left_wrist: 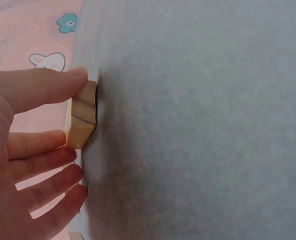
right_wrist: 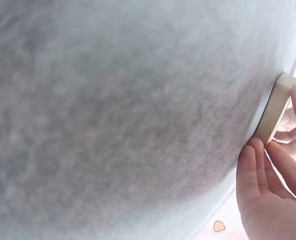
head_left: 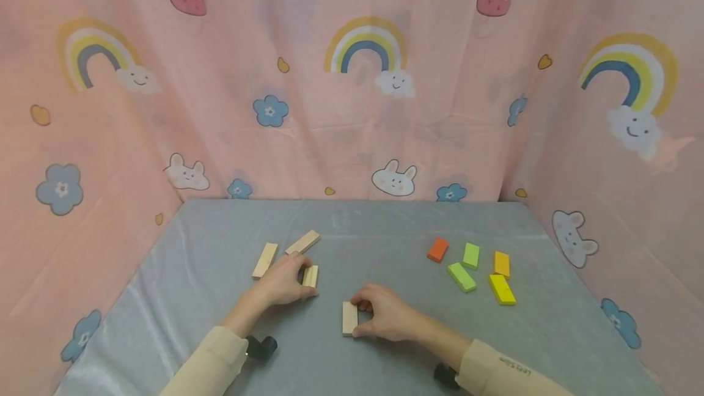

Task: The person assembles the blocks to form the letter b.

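Observation:
In the head view my left hand (head_left: pixel 283 280) pinches a plain wooden block (head_left: pixel 310 276) lying on the cloth, thumb at its near end and fingers at the far end. The left wrist view shows thumb and index finger on that block (left_wrist: pixel 82 114). My right hand (head_left: pixel 387 315) pinches another plain block (head_left: pixel 349 319) by its ends, nearer the front and to the right. In the right wrist view this block (right_wrist: pixel 275 110) rests on the cloth between thumb and fingers. Two more plain blocks (head_left: pixel 266 260) (head_left: pixel 303 242) lie behind and left of my left hand.
On the right lie an orange-red block (head_left: pixel 437 250), two green blocks (head_left: pixel 471 255) (head_left: pixel 461 277), an orange block (head_left: pixel 502 264) and a yellow block (head_left: pixel 503 289). A grey cloth (head_left: pixel 379 231) covers the table. Pink patterned curtains (head_left: pixel 352 139) stand behind and at both sides.

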Action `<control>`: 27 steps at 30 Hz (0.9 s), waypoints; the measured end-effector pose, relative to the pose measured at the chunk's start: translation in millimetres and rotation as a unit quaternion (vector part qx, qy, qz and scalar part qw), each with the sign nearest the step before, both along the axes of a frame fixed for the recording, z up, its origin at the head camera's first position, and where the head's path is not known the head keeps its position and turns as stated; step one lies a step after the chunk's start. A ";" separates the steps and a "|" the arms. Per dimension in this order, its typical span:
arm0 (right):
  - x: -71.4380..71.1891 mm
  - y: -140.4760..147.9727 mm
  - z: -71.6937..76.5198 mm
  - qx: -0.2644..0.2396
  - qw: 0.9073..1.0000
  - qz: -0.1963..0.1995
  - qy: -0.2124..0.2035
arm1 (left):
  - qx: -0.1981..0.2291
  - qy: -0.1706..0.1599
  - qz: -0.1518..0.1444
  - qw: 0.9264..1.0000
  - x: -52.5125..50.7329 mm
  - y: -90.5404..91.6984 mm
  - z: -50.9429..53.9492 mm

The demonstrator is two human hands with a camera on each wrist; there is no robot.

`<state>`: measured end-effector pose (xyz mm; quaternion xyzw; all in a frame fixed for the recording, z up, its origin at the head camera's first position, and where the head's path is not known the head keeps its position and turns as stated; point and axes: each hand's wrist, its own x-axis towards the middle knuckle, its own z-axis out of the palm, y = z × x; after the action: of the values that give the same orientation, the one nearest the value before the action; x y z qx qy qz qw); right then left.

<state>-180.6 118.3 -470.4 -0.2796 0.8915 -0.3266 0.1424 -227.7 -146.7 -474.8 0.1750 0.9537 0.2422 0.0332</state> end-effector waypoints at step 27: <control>0.4 -2.3 -1.4 -0.008 1.000 -0.013 -0.011 | 0.035 -0.003 -0.010 0.999 -1.3 12.2 -0.9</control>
<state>-180.2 116.0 -471.8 -0.2659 0.8906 -0.3389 0.1459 -229.0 -134.5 -475.7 0.1846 0.9428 0.2757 0.0318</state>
